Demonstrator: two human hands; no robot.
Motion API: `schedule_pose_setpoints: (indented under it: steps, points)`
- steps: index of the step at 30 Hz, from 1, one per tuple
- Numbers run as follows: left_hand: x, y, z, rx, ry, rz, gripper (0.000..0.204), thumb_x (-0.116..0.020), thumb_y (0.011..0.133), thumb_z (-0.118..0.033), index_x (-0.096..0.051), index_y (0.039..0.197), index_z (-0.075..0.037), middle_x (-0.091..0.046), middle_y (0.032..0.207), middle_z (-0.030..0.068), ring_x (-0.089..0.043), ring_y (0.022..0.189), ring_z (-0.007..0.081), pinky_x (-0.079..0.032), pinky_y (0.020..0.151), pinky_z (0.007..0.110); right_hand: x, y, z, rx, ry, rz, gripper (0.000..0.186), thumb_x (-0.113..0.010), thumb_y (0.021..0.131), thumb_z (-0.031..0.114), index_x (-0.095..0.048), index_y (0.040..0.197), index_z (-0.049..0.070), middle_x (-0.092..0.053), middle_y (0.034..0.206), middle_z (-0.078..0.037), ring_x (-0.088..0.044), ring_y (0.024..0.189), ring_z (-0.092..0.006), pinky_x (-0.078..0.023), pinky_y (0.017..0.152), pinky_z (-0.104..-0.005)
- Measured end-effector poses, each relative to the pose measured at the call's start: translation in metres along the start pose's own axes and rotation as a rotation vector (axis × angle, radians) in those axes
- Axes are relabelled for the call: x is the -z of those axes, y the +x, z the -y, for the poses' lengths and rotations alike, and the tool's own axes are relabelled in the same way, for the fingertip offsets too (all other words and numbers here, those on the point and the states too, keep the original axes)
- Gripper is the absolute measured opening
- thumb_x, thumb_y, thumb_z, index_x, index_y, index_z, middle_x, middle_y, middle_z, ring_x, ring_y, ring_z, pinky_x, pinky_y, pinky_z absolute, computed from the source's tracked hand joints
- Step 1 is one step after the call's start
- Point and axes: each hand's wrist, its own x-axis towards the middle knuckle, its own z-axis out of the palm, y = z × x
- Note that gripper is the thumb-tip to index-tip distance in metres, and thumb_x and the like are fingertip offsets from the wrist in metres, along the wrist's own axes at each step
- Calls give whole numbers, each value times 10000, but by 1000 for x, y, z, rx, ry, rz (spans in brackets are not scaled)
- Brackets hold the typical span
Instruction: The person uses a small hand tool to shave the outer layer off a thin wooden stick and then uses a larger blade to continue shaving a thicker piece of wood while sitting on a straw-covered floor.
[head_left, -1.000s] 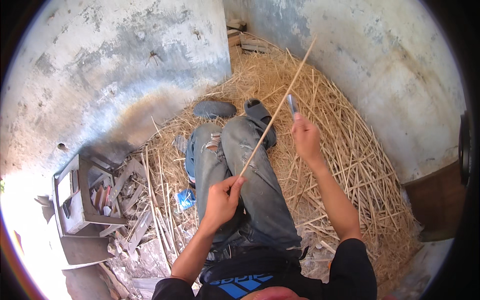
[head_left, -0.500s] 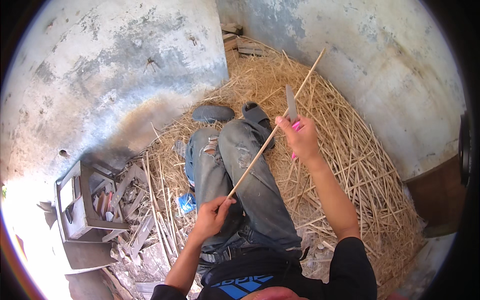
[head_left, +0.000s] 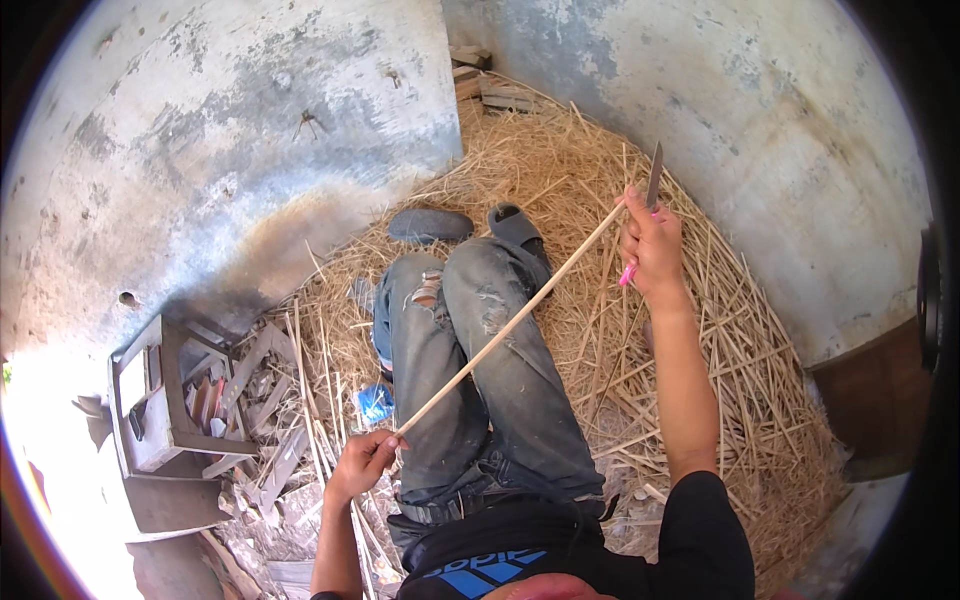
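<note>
A long, thin, pale stick (head_left: 510, 326) slants across my thighs from lower left to upper right. Its near end is pinched between the thumb and fingers of my left hand (head_left: 364, 462), beside my left hip. My right hand (head_left: 652, 243) is closed around the pink handle of a knife (head_left: 655, 178), whose blade points up and away from me. The far end of the stick meets the thumb and fingertips of this same hand, next to the blade's base. Whether the blade touches the stick I cannot make out.
Shavings and split strips (head_left: 710, 350) cover the floor ahead and to the right. A wooden frame stool (head_left: 180, 430) lies on its side at the left, by wood scraps. A blue wrapper (head_left: 375, 403) is beside my leg. Stained walls (head_left: 260, 130) rise around.
My right hand with the knife has moved right and away, to the stick's far end. My left hand has drawn its end left and toward me, so the stick lies lower.
</note>
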Motion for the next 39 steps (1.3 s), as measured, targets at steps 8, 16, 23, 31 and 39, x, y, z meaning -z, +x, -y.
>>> schedule_pose_setpoints:
  steps: [8, 16, 23, 31, 39]
  points:
    - [-14, 19, -44, 57, -150, 112, 325, -573, 1080, -206, -645, 1312, 10, -689, 761, 24, -561, 576, 44, -457, 523, 227, -12, -12, -2, -106, 107, 186, 360, -734, 977, 392, -683, 976, 36, -313, 545, 91, -289, 394, -44, -241, 376, -243]
    - [-52, 63, -84, -45, -228, 74, 391, -563, 1079, -144, -578, 1442, 2, -645, 768, -2, -547, 613, 46, -456, 570, 227, -48, -80, -32, -31, -253, 410, 470, -583, 1058, 427, -703, 845, 25, -442, 566, 41, -394, 464, -59, -294, 450, -262]
    - [-77, 105, -98, -93, -151, -115, 341, -619, 1029, -103, -659, 1361, -32, -608, 679, 48, -542, 645, 51, -456, 595, 256, -42, -101, -49, 316, -1002, 474, 489, -473, 1081, 392, -632, 834, 2, -592, 622, -190, -619, 585, -394, -457, 557, -472]
    - [-93, 111, -87, -148, 47, -239, 375, -618, 979, -56, -649, 1351, -18, -634, 758, 247, -644, 638, 176, -501, 621, 327, -46, -120, -87, 438, -1282, 491, 468, -477, 1070, 410, -632, 830, 39, -624, 594, -224, -636, 545, -444, -498, 517, -545]
    - [-90, 73, -78, -201, 153, -273, 376, -601, 961, -7, -653, 1333, 2, -645, 779, 260, -681, 642, 284, -511, 627, 361, -43, -116, -92, 519, -1292, 432, 488, -470, 1073, 406, -621, 794, 35, -617, 566, -219, -629, 498, -421, -489, 469, -526]
